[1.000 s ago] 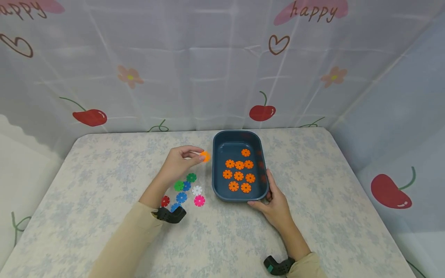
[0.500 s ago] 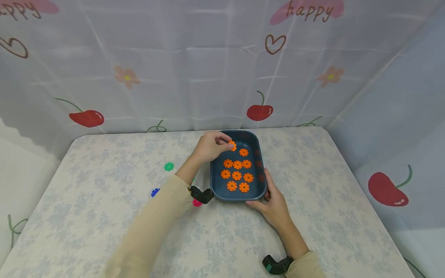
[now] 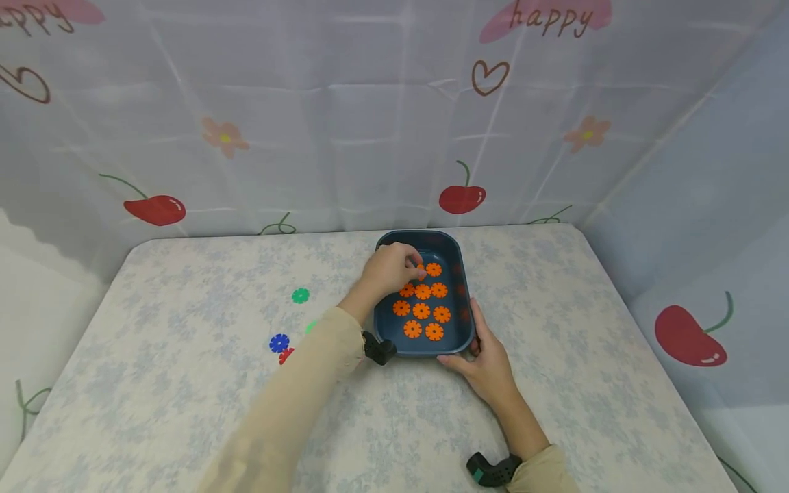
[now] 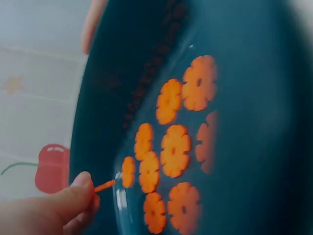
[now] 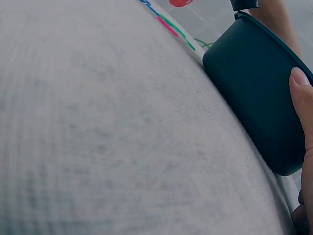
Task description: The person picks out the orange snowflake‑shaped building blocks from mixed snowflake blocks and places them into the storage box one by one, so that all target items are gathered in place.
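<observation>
My left hand [image 3: 390, 268] reaches over the left wall of a dark blue rectangular tray [image 3: 425, 352]. Between thumb and fingers it pinches an orange notched plastic disc [image 4: 104, 186], seen edge-on in the left wrist view and low inside the tray's far part. Several more orange discs [image 3: 421, 311] lie flat in rough rows on the tray floor. My right hand [image 3: 490, 363] holds the tray's near right corner, thumb on the front wall and fingers along the right side. In the right wrist view the thumb [image 5: 302, 95] presses the tray's outer wall [image 5: 259, 93].
Left of the tray, loose discs lie on the patterned tablecloth [image 3: 185, 329]: green [image 3: 300, 295], blue [image 3: 279, 343] and red [image 3: 286, 355]. My left sleeve [image 3: 308, 390] covers others. A printed curtain [image 3: 345, 137] hangs behind the table's far edge.
My left hand has carried the orange disc from left of the tray rightward over the rim, then lower into its upper left part. The right hand keeps its hold on the corner.
</observation>
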Tool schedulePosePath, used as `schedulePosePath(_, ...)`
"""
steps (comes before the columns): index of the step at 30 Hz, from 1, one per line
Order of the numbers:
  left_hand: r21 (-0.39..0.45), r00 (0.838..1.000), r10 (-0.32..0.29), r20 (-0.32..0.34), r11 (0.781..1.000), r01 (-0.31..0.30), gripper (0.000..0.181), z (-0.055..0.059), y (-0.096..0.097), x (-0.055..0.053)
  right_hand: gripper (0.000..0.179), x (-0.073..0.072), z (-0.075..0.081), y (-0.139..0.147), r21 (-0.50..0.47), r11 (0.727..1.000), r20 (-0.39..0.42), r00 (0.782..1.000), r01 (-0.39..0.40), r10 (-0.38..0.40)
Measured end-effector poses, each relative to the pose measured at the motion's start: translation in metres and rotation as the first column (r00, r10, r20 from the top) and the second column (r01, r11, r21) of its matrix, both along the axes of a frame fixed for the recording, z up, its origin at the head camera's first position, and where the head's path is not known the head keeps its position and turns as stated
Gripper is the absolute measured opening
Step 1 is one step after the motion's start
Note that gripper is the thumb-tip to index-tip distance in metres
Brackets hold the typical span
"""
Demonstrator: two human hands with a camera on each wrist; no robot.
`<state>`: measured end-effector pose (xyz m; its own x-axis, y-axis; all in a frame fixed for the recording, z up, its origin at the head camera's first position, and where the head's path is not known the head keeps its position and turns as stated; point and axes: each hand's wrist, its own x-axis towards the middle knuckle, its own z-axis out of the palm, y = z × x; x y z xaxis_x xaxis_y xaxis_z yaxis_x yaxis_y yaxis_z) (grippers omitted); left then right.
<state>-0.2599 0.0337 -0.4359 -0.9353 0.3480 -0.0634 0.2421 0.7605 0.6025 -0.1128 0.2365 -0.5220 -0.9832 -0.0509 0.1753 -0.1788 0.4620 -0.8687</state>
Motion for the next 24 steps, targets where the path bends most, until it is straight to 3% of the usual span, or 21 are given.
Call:
schedulePosePath(5, -0.156, 0.996, -0.011, -0.09, 0.988, -0.003, 0.026, -0.005, 0.009, 0.004, 0.112, 0.001, -0.002, 0.002, 0.006, 1.0, 0.001, 1.0, 0.004, -0.004)
schedulePosePath(14, -0.318, 0.966, 0.03, -0.258, 0.941, -0.114, 0.015, -0.018, 0.021, 0.013, 0.112, 0.001, -0.003, 0.002, 0.005, 1.0, -0.007, 1.0, -0.017, 0.017)
schedulePosePath(20, -0.43, 0.963, 0.027, -0.266, 0.891, -0.144, 0.019, -0.023, 0.026, 0.013, 0.113, 0.0, -0.003, 0.001, -0.008, 1.0, -0.004, 1.0, -0.02, 0.02)
schedulePosePath(24, -0.45, 0.966, 0.036, -0.258, 0.88, -0.153, 0.026, -0.025, 0.029, 0.012, 0.113, 0.0, -0.002, 0.001, -0.021, 0.999, -0.01, 1.0, -0.029, 0.029)
